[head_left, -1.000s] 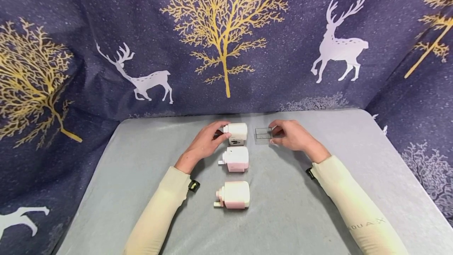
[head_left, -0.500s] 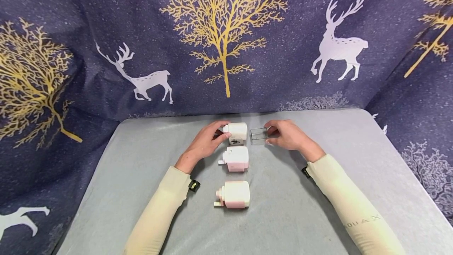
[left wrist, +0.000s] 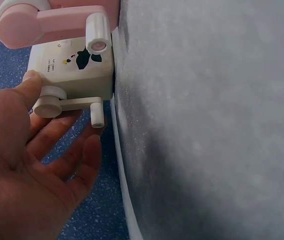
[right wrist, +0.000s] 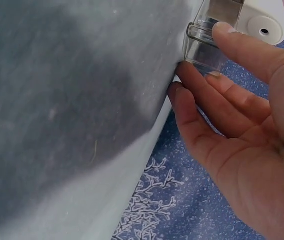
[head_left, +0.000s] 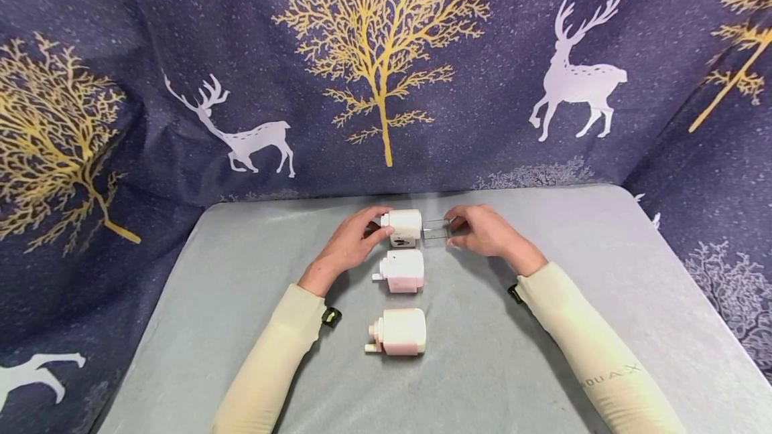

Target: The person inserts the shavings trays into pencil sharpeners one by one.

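My left hand point(head_left: 352, 240) holds a white crank pencil sharpener point(head_left: 405, 221), the farthest of three. In the left wrist view my thumb lies on the body of this cream-looking sharpener point(left wrist: 71, 65), beside its crank point(left wrist: 76, 105); a dark print shows on its side. My right hand point(head_left: 485, 232) pinches a clear plastic shavings drawer point(head_left: 435, 229) between thumb and fingers. Its inner end meets the sharpener's right side, low down. From the right wrist, the clear drawer point(right wrist: 207, 42) lines up with the white body, whose pencil hole point(right wrist: 264, 32) shows.
Two pink-and-white sharpeners stand nearer in the same row, one in the middle point(head_left: 405, 270) and one in front point(head_left: 403, 332), cranks to the left. They stand on a grey-covered table point(head_left: 482, 367). Behind hangs a dark blue cloth point(head_left: 338, 173) printed with trees and deer.
My right hand has moved left with the clear drawer, from a gap away up to the sharpener's side. The left hand and the sharpeners have stayed in place.
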`<state>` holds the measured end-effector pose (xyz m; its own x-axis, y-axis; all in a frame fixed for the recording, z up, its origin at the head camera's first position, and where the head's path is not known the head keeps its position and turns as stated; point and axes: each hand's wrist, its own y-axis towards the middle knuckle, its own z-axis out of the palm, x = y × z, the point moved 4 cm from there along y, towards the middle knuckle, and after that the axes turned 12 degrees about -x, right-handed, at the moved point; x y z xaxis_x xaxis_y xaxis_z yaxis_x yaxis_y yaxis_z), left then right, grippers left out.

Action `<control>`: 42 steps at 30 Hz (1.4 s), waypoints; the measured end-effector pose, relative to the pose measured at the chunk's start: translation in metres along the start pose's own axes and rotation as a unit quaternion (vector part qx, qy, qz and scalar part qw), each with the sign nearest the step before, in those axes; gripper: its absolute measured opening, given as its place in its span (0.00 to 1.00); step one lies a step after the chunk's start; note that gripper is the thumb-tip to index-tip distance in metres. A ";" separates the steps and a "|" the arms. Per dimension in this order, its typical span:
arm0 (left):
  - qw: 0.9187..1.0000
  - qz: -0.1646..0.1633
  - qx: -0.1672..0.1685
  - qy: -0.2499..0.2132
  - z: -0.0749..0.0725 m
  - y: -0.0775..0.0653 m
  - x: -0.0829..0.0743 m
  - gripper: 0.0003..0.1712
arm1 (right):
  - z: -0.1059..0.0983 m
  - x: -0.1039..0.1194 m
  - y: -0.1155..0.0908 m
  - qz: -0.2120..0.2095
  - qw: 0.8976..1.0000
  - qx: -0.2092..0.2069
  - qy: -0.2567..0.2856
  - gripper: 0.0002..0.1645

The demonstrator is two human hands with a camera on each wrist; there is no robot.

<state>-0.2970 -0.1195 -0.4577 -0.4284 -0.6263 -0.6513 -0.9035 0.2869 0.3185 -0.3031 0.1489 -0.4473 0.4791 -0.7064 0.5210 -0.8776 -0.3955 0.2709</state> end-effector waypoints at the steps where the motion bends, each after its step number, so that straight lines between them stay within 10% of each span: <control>1: 1.000 0.000 0.000 0.000 0.000 0.000 0.000 0.29 | 0.000 0.001 0.000 -0.001 1.000 -0.001 -0.001 0.31; 42: 1.000 -0.001 0.001 0.001 0.002 0.000 0.001 0.30 | 0.010 0.006 0.008 0.012 1.000 -0.006 0.000 0.30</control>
<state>-0.2970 -0.1189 -0.4593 -0.4266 -0.6284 -0.6505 -0.9044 0.2873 0.3155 -0.3077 0.1357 -0.4503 0.4580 -0.7151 0.5281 -0.8889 -0.3719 0.2673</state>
